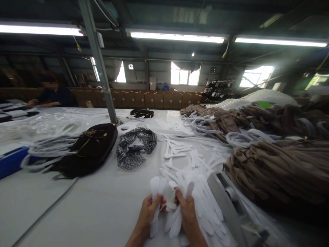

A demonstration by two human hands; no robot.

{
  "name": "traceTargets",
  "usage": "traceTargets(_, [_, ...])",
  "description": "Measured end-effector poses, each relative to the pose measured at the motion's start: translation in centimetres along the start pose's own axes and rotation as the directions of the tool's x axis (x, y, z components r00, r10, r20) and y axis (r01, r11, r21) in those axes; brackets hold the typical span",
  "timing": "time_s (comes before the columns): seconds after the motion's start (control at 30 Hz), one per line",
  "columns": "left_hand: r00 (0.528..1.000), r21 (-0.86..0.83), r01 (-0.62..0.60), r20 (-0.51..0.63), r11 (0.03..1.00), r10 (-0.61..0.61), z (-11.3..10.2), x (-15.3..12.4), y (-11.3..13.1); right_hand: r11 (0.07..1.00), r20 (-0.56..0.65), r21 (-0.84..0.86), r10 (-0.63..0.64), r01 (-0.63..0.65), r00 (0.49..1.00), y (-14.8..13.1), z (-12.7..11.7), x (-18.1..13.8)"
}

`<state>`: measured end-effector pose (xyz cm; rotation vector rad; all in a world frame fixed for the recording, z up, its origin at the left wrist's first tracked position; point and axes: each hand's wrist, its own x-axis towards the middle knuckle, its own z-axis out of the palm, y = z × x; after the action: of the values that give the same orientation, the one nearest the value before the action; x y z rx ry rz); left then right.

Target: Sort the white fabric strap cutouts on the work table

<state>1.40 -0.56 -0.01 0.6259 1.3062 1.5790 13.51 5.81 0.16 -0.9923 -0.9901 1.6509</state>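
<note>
My left hand (151, 207) is closed round flat white strips (154, 187) with rounded, widened ends; they stand up above the fingers and reach below the palm. Close beside it, my right hand (186, 206) pinches more white strips (189, 189), one of them slanting up past the knuckles. Between the hands lies a crumpled-looking white piece (170, 196), and I cannot tell which hand it belongs to. Under and to the right of my right hand spreads a loose heap of similar white strips (205, 202) on the white table (97, 212).
A grey device (226, 202) stands right of the heap, beside piled brown fabric bags (280, 168). Farther off are a speckled black-and-white cloth (131, 151), a dark bag (89, 147), a blue bin (12, 159) and a metal post (100, 61). A person (58, 94) works at far left.
</note>
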Motion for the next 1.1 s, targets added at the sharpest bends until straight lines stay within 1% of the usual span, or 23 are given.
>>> traceTargets(0.07, [0.999, -0.026, -0.003, -0.053, 1.000, 0.002, -0.1, 0.2, -0.1, 1.000, -0.074, 0.012, 0.029, -0.028, 0.997, -0.4, -0.1, 0.1])
traceTargets(0.1, [0.998, -0.028, 0.000, -0.056, 1.000, -0.001, -0.1, 0.2, -0.2, 0.999, -0.070, 0.002, 0.044, -0.044, 0.997, -0.4, -0.2, 0.1])
traceTargets(0.17, [0.999, -0.021, 0.008, -0.046, 1.000, -0.009, 0.0, 0.2, -0.2, 0.997, -0.012, -0.050, 0.054, -0.055, 0.998, 0.0, -0.3, 0.2])
traceTargets(0.23, [0.999, 0.003, 0.016, -0.028, 1.000, -0.016, 0.2, 0.1, -0.3, 0.991, 0.045, -0.125, 0.042, -0.036, 0.998, 0.6, -0.2, 0.2])
traceTargets(0.3, [1.000, 0.038, 0.007, -0.005, 0.999, -0.007, 0.4, -0.1, -0.3, 0.986, 0.098, -0.165, 0.032, -0.016, 0.995, 1.1, -0.1, 0.2])
traceTargets(0.4, [0.998, 0.096, -0.031, 0.055, 0.995, 0.026, 0.6, -0.3, -0.2, 0.990, 0.155, -0.138, 0.030, -0.009, 0.987, 1.2, 0.0, 0.1])
traceTargets(0.43, [0.997, 0.107, -0.038, 0.068, 0.994, 0.030, 0.6, -0.3, -0.2, 0.994, 0.141, -0.109, 0.028, -0.012, 0.990, 1.1, 0.0, 0.1])
traceTargets(0.53, [0.996, 0.091, -0.056, 0.080, 0.994, 0.049, 0.4, -0.3, -0.1, 0.999, 0.036, 0.017, 0.034, -0.035, 0.999, 0.6, -0.1, 0.1])
traceTargets(0.57, [0.995, 0.083, -0.063, 0.085, 0.995, 0.056, 0.3, -0.2, -0.1, 0.998, 0.019, 0.045, 0.040, -0.041, 0.999, 0.4, -0.1, 0.0])
traceTargets(0.6, [0.993, 0.087, -0.076, 0.101, 0.993, 0.067, 0.2, -0.2, -0.2, 0.998, 0.029, 0.051, 0.039, -0.041, 0.999, 0.2, -0.1, 0.0])
traceTargets(0.73, [0.976, 0.195, -0.126, 0.201, 0.973, 0.086, 0.1, 0.0, -0.6, 0.997, 0.189, -0.081, -0.003, 0.019, 0.982, -0.3, -0.1, -0.3])
traceTargets(0.77, [0.973, 0.216, -0.133, 0.215, 0.967, 0.086, 0.1, 0.0, -0.7, 0.995, 0.211, -0.098, 0.000, 0.022, 0.978, -0.3, -0.1, -0.4])
traceTargets(0.87, [0.974, 0.225, -0.128, 0.210, 0.966, 0.080, 0.0, 0.0, -0.9, 0.998, 0.191, -0.069, 0.016, -0.003, 0.981, 0.1, 0.0, -0.4])
traceTargets(1.0, [0.978, 0.174, -0.100, 0.200, 0.980, 0.065, 0.0, -0.1, -0.9, 0.999, 0.181, -0.027, 0.046, -0.041, 0.982, 0.5, 0.1, -0.3])
traceTargets(1.07, [0.979, 0.139, -0.077, 0.200, 0.987, 0.049, 0.0, -0.1, -0.8, 0.998, 0.180, -0.046, 0.056, -0.048, 0.982, 0.6, 0.2, -0.2])
traceTargets(1.1, [0.978, 0.123, -0.068, 0.203, 0.990, 0.042, 0.0, -0.2, -0.8, 0.997, 0.161, -0.074, 0.045, -0.033, 0.986, 0.5, 0.2, -0.2])
